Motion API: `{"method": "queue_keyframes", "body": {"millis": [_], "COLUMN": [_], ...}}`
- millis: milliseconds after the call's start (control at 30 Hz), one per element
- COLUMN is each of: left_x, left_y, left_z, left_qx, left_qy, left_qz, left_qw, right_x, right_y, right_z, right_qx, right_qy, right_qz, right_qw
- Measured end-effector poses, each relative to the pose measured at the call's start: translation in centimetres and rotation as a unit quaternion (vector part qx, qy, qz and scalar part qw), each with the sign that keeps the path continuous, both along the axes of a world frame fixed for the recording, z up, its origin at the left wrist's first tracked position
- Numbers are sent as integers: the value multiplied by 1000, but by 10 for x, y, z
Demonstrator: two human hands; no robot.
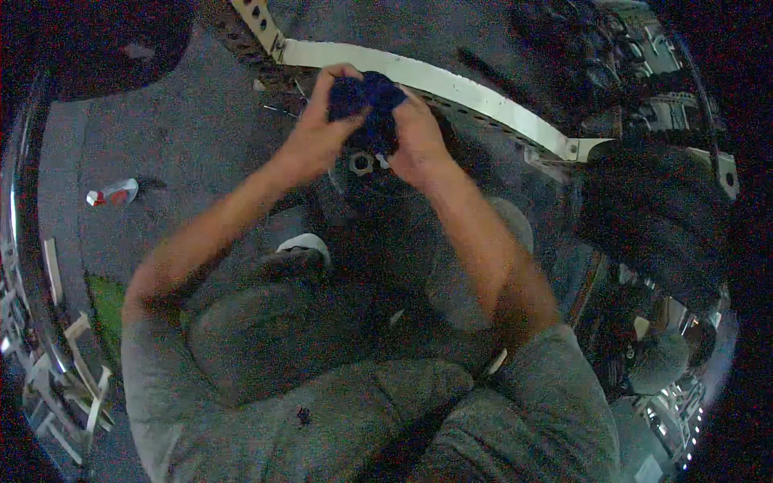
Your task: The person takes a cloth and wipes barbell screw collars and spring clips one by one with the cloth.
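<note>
Both my hands are raised together at the upper middle, around a dark blue, cloth-like bundle [377,101]. On the bundle's left side, my left hand [326,121] is closed, with fingers curled over its top and the thumb below. The right side is gripped by my right hand [417,138], whose fingers are partly hidden behind the blue material. Just below the bundle, between my wrists, a small ring-shaped metal part [361,163] shows against a dark object. Right behind my hands runs a long pale metal strip [451,83] with holes along its edge.
A clear bottle or wrapper with red marks [114,194] lies on the grey floor [185,121] at the left. Dark machinery stands at the upper right. Pale metal pieces [95,394] are piled at the lower left. Another person [660,362] is at the lower right.
</note>
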State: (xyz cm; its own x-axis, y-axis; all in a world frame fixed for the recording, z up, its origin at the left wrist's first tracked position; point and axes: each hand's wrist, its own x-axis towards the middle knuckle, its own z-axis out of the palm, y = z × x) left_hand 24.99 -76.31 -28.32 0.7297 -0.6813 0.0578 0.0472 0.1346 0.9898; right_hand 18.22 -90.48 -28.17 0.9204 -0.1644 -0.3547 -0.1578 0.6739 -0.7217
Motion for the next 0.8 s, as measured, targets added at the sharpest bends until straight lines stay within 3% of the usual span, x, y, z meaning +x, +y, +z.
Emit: {"method": "queue_keyframes", "body": {"millis": [33, 133, 200, 233, 333, 433, 467, 533, 567, 667, 733, 800], "left_x": [-4, -1, 13, 16, 15, 11, 7, 4, 1, -5, -8, -9], "left_y": [0, -1, -2, -3, -5, -6, -9, -14, -16, -13, -7, -3], "left_z": [1, 6, -15, -22, -3, 17, 22, 21, 18, 22, 28, 20], "left_qx": [62, 58, 3, -30, 21, 23, 33, 24, 5, 20, 69, 55], "left_qy": [-117, 91, -73, -18, 48, 168, 184, 206, 211, 199, 158, 41], "left_qz": [16, 26, 89, 116, 197, 197, 197, 208, 218, 198, 166, 112], "left_qw": [991, 994, 993, 993, 979, 966, 962, 956, 953, 960, 971, 991], "right_x": [0, -4, -4, -4, -3, -3, -5, -10, -1, -5, -7, -6], "right_y": [-2, -5, -4, -7, -5, -1, 2, 11, 19, 18, 20, 14], "right_z": [-2, 0, 13, 14, 14, 16, 20, 28, 17, 11, 24, 28], "right_qx": [3, 29, 67, 73, 28, -22, -176, -467, -501, -558, -553, -537], "right_qy": [9, 29, 27, -3, -68, -55, -56, -52, -148, -127, -94, -72], "right_qz": [0, 5, 12, 46, 83, 55, 47, 28, -53, -81, -85, -74], "right_qw": [1000, 999, 997, 996, 994, 997, 982, 882, 851, 816, 824, 837]}}
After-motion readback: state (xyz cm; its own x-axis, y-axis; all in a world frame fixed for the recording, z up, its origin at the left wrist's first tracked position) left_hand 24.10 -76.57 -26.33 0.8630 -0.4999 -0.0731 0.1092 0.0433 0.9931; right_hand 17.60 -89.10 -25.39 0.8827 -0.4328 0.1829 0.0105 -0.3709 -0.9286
